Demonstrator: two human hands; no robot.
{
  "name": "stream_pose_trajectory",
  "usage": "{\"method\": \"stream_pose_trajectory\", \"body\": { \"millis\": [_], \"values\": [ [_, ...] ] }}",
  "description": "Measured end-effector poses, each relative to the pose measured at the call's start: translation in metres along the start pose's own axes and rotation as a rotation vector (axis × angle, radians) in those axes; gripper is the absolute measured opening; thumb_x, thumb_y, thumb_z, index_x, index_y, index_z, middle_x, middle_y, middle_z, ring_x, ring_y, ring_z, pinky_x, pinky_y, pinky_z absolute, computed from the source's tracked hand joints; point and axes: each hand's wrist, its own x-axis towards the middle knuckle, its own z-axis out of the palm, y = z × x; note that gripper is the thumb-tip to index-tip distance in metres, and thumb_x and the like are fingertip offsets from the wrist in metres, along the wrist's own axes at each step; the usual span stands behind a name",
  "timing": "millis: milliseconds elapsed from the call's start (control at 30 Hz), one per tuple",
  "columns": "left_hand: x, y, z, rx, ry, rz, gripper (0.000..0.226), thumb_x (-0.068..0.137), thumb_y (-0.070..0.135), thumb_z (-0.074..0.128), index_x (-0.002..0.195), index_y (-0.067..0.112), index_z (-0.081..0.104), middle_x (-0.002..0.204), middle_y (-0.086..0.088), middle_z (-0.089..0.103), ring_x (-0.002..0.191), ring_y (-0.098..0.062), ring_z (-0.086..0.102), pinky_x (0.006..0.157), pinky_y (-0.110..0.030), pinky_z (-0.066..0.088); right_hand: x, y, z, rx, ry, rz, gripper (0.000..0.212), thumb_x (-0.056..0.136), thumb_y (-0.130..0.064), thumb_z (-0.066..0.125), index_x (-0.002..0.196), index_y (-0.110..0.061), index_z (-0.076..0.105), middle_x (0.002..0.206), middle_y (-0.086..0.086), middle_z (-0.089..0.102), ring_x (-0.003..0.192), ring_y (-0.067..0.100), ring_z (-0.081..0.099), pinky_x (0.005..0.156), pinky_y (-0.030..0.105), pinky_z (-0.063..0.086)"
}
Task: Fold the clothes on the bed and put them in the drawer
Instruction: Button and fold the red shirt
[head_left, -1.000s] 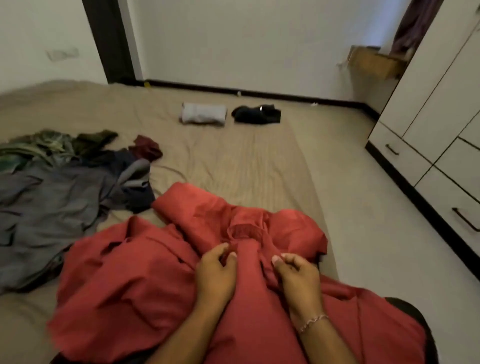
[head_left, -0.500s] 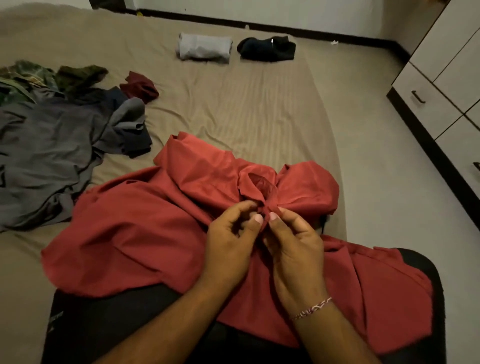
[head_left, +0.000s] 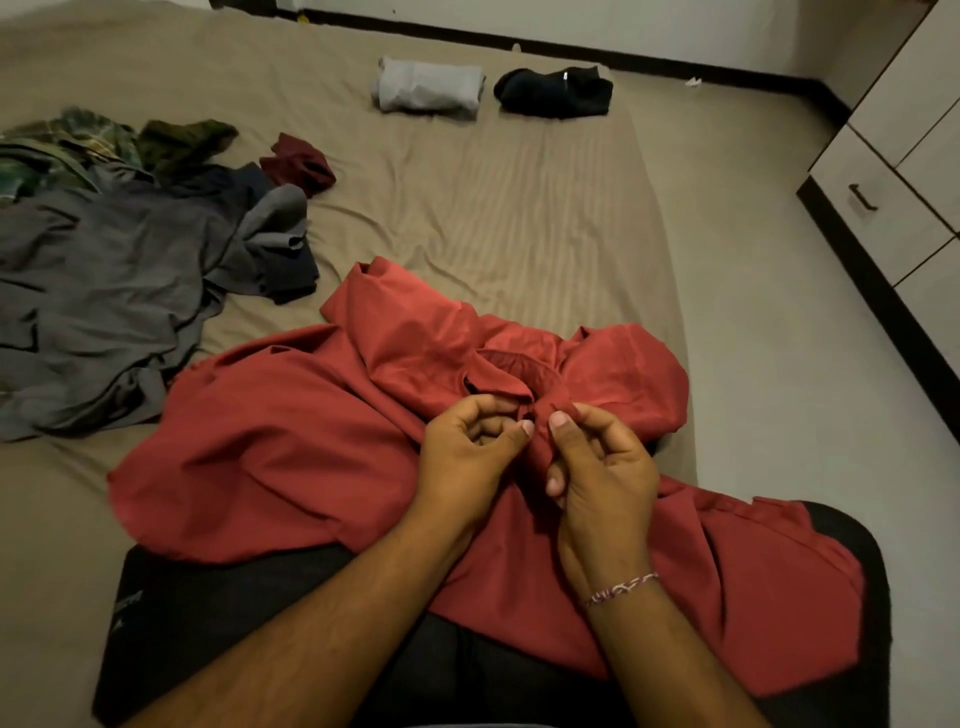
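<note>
Both hands, left hand (head_left: 470, 452) and right hand (head_left: 597, 467), had closed in, pinching the red shirt (head_left: 291, 447) collar near the bed's (head_left: 467, 218) near edge, folding barely begun.

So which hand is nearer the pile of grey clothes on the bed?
Left. The left hand grips the red shirt on the side toward the grey pile; the right hand pinches it just beyond, farther from the pile.
</note>
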Motion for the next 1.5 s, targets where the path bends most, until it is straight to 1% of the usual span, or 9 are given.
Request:
{"method": "stream_pose_trajectory", "body": {
  "millis": [167,433,567,733,933,1133,1267,1400,1500],
  "values": [
    [0.005,-0.007,-0.005,0.064,-0.023,-0.043,0.014,0.091,-0.002,0.072,0.104,0.0,0.076,0.093,-0.018,0.077,0.081,-0.022,0.068,0.08,-0.037,0.056,0.001,0.007,0.002,-0.05,0.002,-0.031,0.009,0.093,-0.004,0.072,0.101,-0.008,0.071,0.078,0.013,0.074,0.055,0.017,0.065,0.048,0.023,0.05],
    [0.013,-0.008,-0.007,0.084,-0.052,-0.018,0.012,0.096,0.009,0.068,0.092,-0.003,0.069,0.089,-0.035,0.067,0.077,-0.026,0.058,0.073,-0.041,0.048,0.0,0.008,0.005,-0.258,-0.042,-0.182,0.014,0.09,0.002,0.074,0.091,-0.012,0.072,0.078,-0.006,0.076,0.068,0.0,0.068,0.063,0.015,0.053],
    [0.011,-0.008,-0.006,-0.153,-0.129,-0.181,0.021,0.093,-0.004,0.067,0.112,0.002,0.072,0.097,-0.026,0.068,0.089,-0.034,0.061,0.081,-0.038,0.049,0.005,0.009,0.003,-0.298,-0.03,-0.221,0.015,0.094,-0.001,0.071,0.093,-0.016,0.07,0.08,-0.004,0.076,0.069,0.007,0.07,0.063,0.02,0.055],
    [0.013,-0.004,-0.008,-0.046,-0.067,-0.133,0.018,0.095,0.002,0.067,0.089,0.014,0.078,0.075,-0.008,0.069,0.061,-0.018,0.052,0.058,-0.029,0.041,0.011,0.011,0.003,-0.171,-0.004,-0.141,0.008,0.101,-0.004,0.06,0.101,-0.012,0.06,0.071,0.007,0.069,0.055,0.02,0.069,0.049,0.024,0.052],
    [0.019,-0.003,-0.008,0.075,0.025,0.017,0.018,0.096,-0.001,0.066,0.086,0.012,0.058,0.062,0.004,0.055,0.055,-0.009,0.044,0.048,-0.022,0.04,0.013,0.012,0.003,-0.184,-0.015,-0.19,0.019,0.09,0.005,0.073,0.094,-0.013,0.068,0.083,-0.003,0.076,0.077,0.009,0.071,0.069,0.02,0.057],
    [0.011,0.001,-0.006,-0.162,-0.063,-0.04,0.021,0.092,-0.005,0.068,0.113,0.001,0.067,0.087,-0.011,0.074,0.081,-0.02,0.069,0.079,-0.031,0.058,0.012,0.019,0.005,-0.305,-0.078,-0.235,0.016,0.089,0.002,0.076,0.095,-0.012,0.069,0.086,0.0,0.075,0.076,0.007,0.07,0.07,0.021,0.056],
    [0.009,0.001,-0.006,-0.225,-0.049,-0.129,0.017,0.089,-0.002,0.072,0.106,-0.004,0.072,0.103,-0.027,0.075,0.092,-0.033,0.07,0.089,-0.04,0.057,0.014,0.019,0.002,-0.266,-0.074,-0.233,0.017,0.089,0.006,0.073,0.094,-0.01,0.071,0.083,-0.002,0.075,0.076,0.007,0.069,0.07,0.019,0.055],
    [0.005,0.002,-0.005,-0.083,-0.039,-0.106,0.004,0.089,0.005,0.077,0.084,0.005,0.078,0.082,-0.019,0.075,0.073,-0.021,0.068,0.07,-0.031,0.054,0.011,0.018,0.004,-0.218,-0.033,-0.239,0.019,0.088,0.008,0.074,0.095,-0.01,0.073,0.087,-0.001,0.078,0.081,0.009,0.072,0.075,0.021,0.057],
    [0.004,0.006,-0.004,-0.041,0.01,-0.096,0.034,0.09,0.006,0.076,0.058,0.019,0.072,0.058,-0.001,0.064,0.05,-0.008,0.055,0.052,-0.022,0.044,0.009,0.016,0.005,-0.193,0.016,-0.262,0.021,0.087,0.006,0.075,0.097,-0.012,0.076,0.097,0.003,0.079,0.095,0.015,0.075,0.087,0.025,0.059]
  ]
}}
